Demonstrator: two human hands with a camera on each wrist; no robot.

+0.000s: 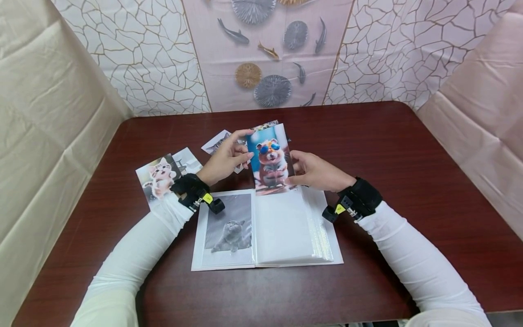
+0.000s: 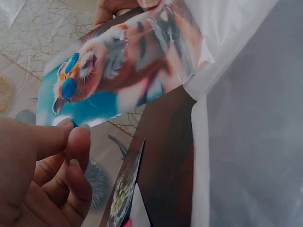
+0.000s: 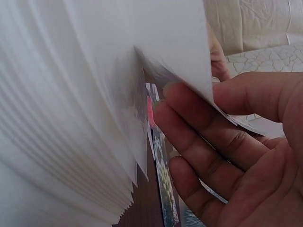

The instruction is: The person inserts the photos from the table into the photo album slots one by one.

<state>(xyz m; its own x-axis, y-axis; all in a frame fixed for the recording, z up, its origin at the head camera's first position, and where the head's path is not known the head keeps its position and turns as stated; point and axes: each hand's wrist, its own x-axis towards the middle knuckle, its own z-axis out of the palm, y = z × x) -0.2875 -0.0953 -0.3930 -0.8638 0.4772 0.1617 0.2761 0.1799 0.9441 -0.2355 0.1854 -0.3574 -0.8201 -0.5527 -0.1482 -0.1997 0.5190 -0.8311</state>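
Observation:
A glossy photo (image 1: 270,168) of a hamster in blue sunglasses stands at the top of an open photo album (image 1: 282,231). My left hand (image 1: 225,160) pinches its upper left edge between thumb and fingers. In the left wrist view, the lower end of the photo (image 2: 137,66) sits in the mouth of a clear sleeve (image 2: 201,75). My right hand (image 1: 316,172) is at the photo's right side. In the right wrist view, its thumb and finger pinch the edge of an album page (image 3: 189,42). A grey cat picture (image 1: 233,231) fills the album's left page.
Left of the album lie a kitten photo (image 1: 159,177) and a paler picture (image 1: 186,160) partly under it. More pictures (image 1: 216,141) lie behind my left hand, partly hidden. The dark wooden table (image 1: 408,181) extends right, with a patterned cloth (image 1: 261,54) behind.

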